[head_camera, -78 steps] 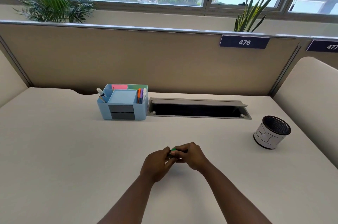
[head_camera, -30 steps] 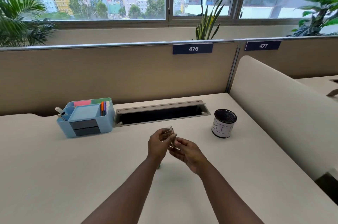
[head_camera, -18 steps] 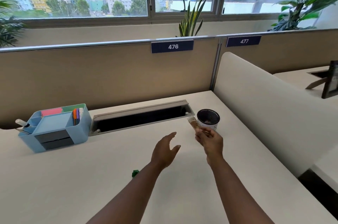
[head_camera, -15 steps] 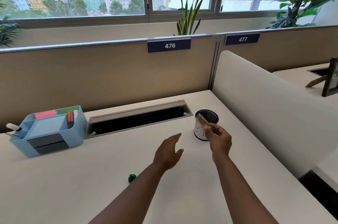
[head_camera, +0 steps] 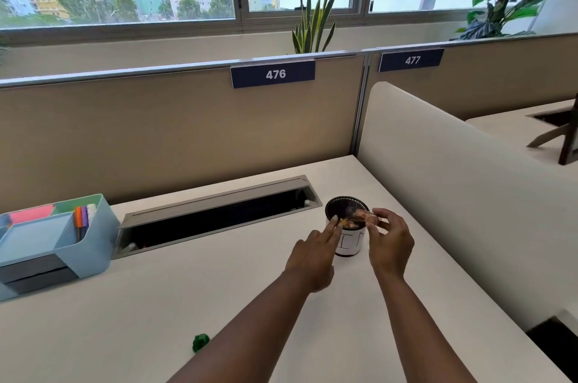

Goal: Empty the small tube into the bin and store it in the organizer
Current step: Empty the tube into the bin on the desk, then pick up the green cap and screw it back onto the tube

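Note:
My right hand (head_camera: 389,245) grips a small clear tube (head_camera: 359,216) lying nearly level over the mouth of the bin (head_camera: 349,246), a black mesh cup wrapped in white paper. The tube's open end points left, with brownish bits at its mouth. My left hand (head_camera: 314,252) reaches in beside it with two fingers stretched out, their tips touching the tube's open end at the bin's rim. A green cap (head_camera: 200,342) lies on the desk near my left forearm. The light blue organizer (head_camera: 100,238) stands at the far left.
A grey cable slot (head_camera: 215,213) with its lid raised runs along the back of the white desk (head_camera: 156,304), between organizer and bin. A beige partition stands behind, and a rounded white divider (head_camera: 453,195) closes off the right side just past the bin.
The tube was uncapped and the green cap left on the desk. My right hand carried the tube to the bin and tilted it over. My left hand moved up to its open end.

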A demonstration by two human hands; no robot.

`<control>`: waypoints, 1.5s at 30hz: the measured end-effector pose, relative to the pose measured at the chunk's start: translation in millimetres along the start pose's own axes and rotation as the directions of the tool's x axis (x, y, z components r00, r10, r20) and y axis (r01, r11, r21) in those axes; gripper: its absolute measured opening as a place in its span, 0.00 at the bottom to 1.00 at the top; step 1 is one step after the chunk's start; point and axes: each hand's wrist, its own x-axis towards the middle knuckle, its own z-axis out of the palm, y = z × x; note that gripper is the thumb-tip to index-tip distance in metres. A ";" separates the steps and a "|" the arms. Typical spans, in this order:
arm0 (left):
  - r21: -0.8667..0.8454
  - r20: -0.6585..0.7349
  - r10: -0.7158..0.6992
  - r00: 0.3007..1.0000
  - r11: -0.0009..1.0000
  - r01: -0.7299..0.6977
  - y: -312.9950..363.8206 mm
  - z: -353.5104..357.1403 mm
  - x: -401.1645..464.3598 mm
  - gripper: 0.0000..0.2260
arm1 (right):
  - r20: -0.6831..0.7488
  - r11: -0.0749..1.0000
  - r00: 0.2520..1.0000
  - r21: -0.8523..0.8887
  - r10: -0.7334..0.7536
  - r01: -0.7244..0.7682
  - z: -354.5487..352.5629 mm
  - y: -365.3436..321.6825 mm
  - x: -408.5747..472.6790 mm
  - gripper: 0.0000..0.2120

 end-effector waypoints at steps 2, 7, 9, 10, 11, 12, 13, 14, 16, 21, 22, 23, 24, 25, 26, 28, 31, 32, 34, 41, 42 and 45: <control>0.008 0.006 0.007 1.000 1.000 -0.007 2.0 1.7 2.5 0.35 | 0.010 1.000 1.000 -0.007 -0.024 0.024 0.9 0.8 0.1 0.12; 0.007 0.000 0.006 1.000 1.000 -0.006 2.8 1.3 4.5 0.35 | 0.033 0.992 0.994 -0.060 -0.108 0.109 2.8 -0.7 1.0 0.16; -0.002 0.006 0.003 1.000 1.000 -0.003 3.4 1.6 3.6 0.35 | 0.040 0.988 0.989 -0.062 -0.139 0.142 2.6 -2.3 0.4 0.16; -0.007 0.008 0.001 1.000 1.000 -0.001 3.9 1.7 3.3 0.35 | 0.041 0.987 0.988 -0.059 -0.150 0.153 2.1 -3.0 -0.3 0.16; -0.008 0.010 -0.001 1.000 1.000 0.001 4.2 1.5 3.4 0.35 | 0.037 0.986 0.987 -0.056 -0.157 0.159 1.8 -3.7 -0.9 0.16; -0.011 0.010 0.000 1.000 1.000 0.000 4.4 0.9 3.3 0.35 | 0.028 0.986 0.987 -0.054 -0.159 0.160 1.3 -4.5 -1.8 0.16; -0.016 0.005 0.004 1.000 1.000 -0.004 4.4 0.1 2.8 0.35 | 0.015 0.986 0.988 -0.053 -0.157 0.157 1.0 -5.8 -2.7 0.15; -0.026 -0.005 0.009 1.000 1.000 -0.009 4.5 -0.4 2.5 0.35 | -0.002 0.987 0.988 -0.049 -0.152 0.152 0.3 -6.9 -3.6 0.15; -0.065 -0.033 0.010 0.999 0.998 -0.012 3.7 -0.9 0.6 0.34 | -0.045 0.992 0.991 -0.010 -0.124 0.123 -0.9 -9.9 -5.4 0.15; -0.378 -0.127 -0.133 0.983 0.923 0.076 -5.3 -9.4 -10.3 0.28 | -0.028 0.956 0.991 0.267 0.131 -0.119 3.7 -26.5 -16.8 0.13; -0.516 -0.154 -0.196 0.968 0.852 0.090 -7.2 -13.1 -14.1 0.26 | 0.065 0.896 0.975 0.385 0.214 -0.222 7.1 -32.3 -22.7 0.13; -0.674 -0.161 -0.273 0.948 0.732 0.096 -9.1 -18.2 -19.3 0.24 | 0.182 0.799 0.944 0.504 0.274 -0.329 11.3 -39.6 -29.8 0.12; -0.818 -0.140 -0.346 0.928 0.568 0.088 -9.9 -22.6 -24.2 0.22 | 0.302 0.681 0.902 0.591 0.309 -0.432 14.8 -44.9 -37.2 0.11; -0.917 -0.111 -0.407 0.907 0.394 0.065 -12.3 -27.1 -31.1 0.19 | 0.411 0.573 0.854 0.634 0.319 -0.519 19.0 -51.3 -46.0 0.11; -0.967 -0.081 -0.461 0.884 0.252 0.043 -16.3 -30.7 -38.8 0.17 | 0.500 0.497 0.806 0.636 0.317 -0.591 23.7 -56.8 -55.9 0.10; -0.998 -0.030 -0.552 0.833 0.067 0.008 -27.4 -35.2 -53.5 0.15 | 0.620 0.429 0.725 0.592 0.299 -0.682 33.3 -63.7 -75.4 0.10; -0.999 -0.019 -0.674 0.738 -0.013 -0.037 -48.1 -38.3 -73.3 0.13 | 0.723 0.484 0.649 0.491 0.238 -0.724 47.8 -69.4 -101.9 0.10; -0.999 -0.036 -0.711 0.702 0.001 -0.050 -58.9 -39.9 -84.2 0.13 | 0.749 0.541 0.626 0.440 0.219 -0.716 55.1 -73.5 -112.9 0.11; -0.998 -0.058 -0.744 0.665 0.037 -0.046 -69.6 -42.8 -94.2 0.12 | 0.758 0.661 0.619 0.357 0.207 -0.659 63.5 -71.5 -124.5 0.10; -0.996 -0.079 -0.832 0.549 0.093 -0.003 -114.3 -44.4 -137.3 0.15 | 0.909 0.967 0.416 -0.082 -0.026 0.239 91.8 -59.4 -170.1 0.19; -0.995 -0.080 -0.838 0.540 0.100 0.007 -118.8 -44.2 -143.1 0.16 | 0.946 0.927 0.325 -0.108 -0.015 0.358 95.7 -57.0 -176.9 0.22; -0.992 -0.089 -0.846 0.525 0.123 0.030 -128.4 -43.1 -154.8 0.15 | 0.977 0.821 0.208 -0.148 0.036 0.551 101.7 -51.8 -194.6 0.24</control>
